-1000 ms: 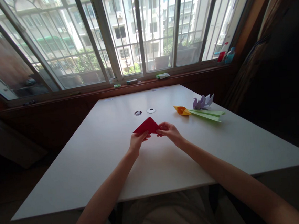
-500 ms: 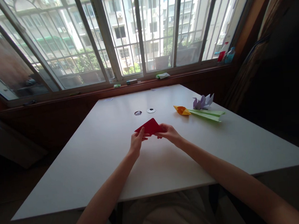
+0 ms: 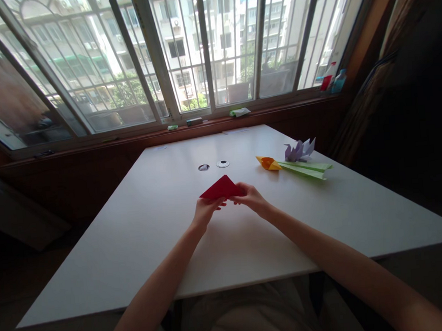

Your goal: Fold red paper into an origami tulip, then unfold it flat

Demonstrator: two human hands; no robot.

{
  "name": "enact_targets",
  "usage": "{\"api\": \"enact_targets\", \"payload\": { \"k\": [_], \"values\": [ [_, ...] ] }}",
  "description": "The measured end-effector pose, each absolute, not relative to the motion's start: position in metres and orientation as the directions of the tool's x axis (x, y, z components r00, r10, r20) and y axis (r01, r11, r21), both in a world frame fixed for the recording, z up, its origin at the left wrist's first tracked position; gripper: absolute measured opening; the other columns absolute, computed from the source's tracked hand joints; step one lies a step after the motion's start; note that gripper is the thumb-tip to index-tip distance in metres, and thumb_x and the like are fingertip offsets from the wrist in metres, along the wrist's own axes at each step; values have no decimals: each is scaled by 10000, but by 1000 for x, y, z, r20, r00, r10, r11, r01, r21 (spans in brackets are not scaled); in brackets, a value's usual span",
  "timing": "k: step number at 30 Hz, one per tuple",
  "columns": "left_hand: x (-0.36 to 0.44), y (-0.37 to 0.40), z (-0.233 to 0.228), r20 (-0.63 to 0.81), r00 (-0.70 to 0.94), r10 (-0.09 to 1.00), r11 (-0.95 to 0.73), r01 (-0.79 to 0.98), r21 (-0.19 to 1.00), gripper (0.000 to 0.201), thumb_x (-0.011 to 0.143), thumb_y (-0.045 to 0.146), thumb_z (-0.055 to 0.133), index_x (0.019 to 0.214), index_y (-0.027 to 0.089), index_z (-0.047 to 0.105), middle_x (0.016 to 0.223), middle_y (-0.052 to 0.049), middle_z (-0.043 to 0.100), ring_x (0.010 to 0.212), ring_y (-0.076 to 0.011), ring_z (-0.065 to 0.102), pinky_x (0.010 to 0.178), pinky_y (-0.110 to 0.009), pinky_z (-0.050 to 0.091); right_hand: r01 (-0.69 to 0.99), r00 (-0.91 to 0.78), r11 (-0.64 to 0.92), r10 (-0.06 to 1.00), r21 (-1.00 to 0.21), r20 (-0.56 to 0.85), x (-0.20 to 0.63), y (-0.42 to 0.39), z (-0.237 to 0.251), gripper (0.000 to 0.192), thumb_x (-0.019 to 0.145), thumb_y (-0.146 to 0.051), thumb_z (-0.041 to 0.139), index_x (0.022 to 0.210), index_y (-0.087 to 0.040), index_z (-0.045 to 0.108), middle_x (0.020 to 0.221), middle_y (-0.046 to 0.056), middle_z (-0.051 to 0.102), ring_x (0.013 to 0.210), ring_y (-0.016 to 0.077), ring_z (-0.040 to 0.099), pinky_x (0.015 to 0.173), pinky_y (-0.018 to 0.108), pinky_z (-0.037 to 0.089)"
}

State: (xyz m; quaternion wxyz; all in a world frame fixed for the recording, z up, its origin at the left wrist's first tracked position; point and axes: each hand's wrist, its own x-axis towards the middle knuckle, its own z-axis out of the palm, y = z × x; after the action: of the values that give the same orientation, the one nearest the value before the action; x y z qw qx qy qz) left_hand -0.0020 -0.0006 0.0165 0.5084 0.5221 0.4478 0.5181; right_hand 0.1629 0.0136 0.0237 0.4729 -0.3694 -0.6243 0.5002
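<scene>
At the table (image 3: 125,219), pinching red paper (image 3: 222,188) along the bottom with left hand (image 3: 204,212) and right hand (image 3: 249,196), likely handling light, creasing easily.

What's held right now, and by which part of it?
A red folded paper: the left hand has it along its lower edge, the right hand by its right corner.

Red paper (image 3: 222,188), folded into a triangle
</scene>
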Motion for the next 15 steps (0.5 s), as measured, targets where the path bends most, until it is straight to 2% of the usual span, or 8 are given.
{"api": "enact_targets", "payload": {
  "k": [5,15],
  "values": [
    [0,-2,16,75,42,996,-72,-54,996,321,557,327,691,800,122,649,706,-80,662,639,-191,615,578,-289,449,-4,-286,221,934,-975,213,161,15,20,346,545,-283,708,829,-147,565,679,6,620,567,117,552,504,242,430],
    [-4,4,13,43,-34,998,-49,-214,976,312,564,285,684,830,131,634,722,-57,651,645,-146,603,642,-286,455,-20,-235,218,948,-976,216,166,18,21,324,584,-318,695,834,-153,571,639,12,627,532,115,563,512,246,432]
  ]
}}
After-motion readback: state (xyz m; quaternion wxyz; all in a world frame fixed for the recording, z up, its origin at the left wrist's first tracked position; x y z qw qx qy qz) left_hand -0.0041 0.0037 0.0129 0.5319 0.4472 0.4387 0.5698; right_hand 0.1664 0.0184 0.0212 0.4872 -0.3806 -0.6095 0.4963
